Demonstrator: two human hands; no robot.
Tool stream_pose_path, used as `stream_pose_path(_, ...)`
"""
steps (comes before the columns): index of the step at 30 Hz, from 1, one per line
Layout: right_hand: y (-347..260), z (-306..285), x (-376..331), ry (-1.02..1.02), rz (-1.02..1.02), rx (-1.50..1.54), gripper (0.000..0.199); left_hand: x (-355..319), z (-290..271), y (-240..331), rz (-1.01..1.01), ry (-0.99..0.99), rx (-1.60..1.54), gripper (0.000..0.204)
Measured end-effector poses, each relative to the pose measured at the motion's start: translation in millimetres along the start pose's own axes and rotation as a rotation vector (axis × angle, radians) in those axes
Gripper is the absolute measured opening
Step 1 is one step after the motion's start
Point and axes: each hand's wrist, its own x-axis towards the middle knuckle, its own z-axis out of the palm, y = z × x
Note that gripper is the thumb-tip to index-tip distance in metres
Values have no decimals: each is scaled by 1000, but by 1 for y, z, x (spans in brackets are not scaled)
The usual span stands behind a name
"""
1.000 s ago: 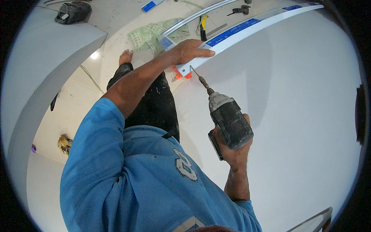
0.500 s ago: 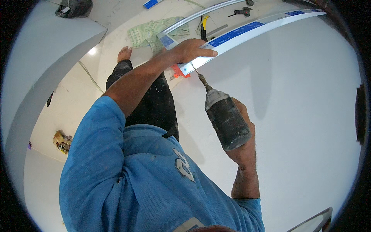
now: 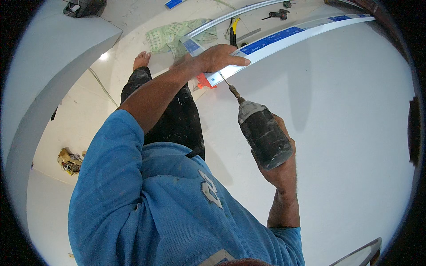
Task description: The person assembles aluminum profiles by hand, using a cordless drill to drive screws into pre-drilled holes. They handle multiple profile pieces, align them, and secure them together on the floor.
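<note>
My right hand [image 3: 279, 155] is wrapped round a dark power drill [image 3: 265, 135] with a grey front end. Its long thin bit reaches up to a white profile bar [image 3: 284, 41] with blue printed film on it, and the tip meets the bar close to its near end. A bright light falls on that spot. Over the same end of the bar lies my left hand [image 3: 218, 58], closed on it, with the thumb stretched along the top face. A screw or hole shows at the bar's corner, beside the bit.
Beyond the bar lie a second curved-looking profile [image 3: 230, 17], a green patterned cloth [image 3: 166, 36], a yellow-and-black tool [image 3: 234, 31] and another drill [image 3: 278, 14]. Something orange [image 3: 205, 81] sits under the bar's end. A dark bag [image 3: 84, 7] rests on the white ledge [image 3: 57, 48] at far left.
The drill's rear has shifted slightly right and up, while the bit's tip stays at the same spot on the bar. My left hand keeps its place.
</note>
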Motion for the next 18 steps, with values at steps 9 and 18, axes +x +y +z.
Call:
stream_pose_path(9,1,2,3,30,-12,0,52,-3,-1,1,18,28,4,88)
stream_pose_path(18,-4,2,0,56,29,-10,51,-5,1,4,8,3,35,85)
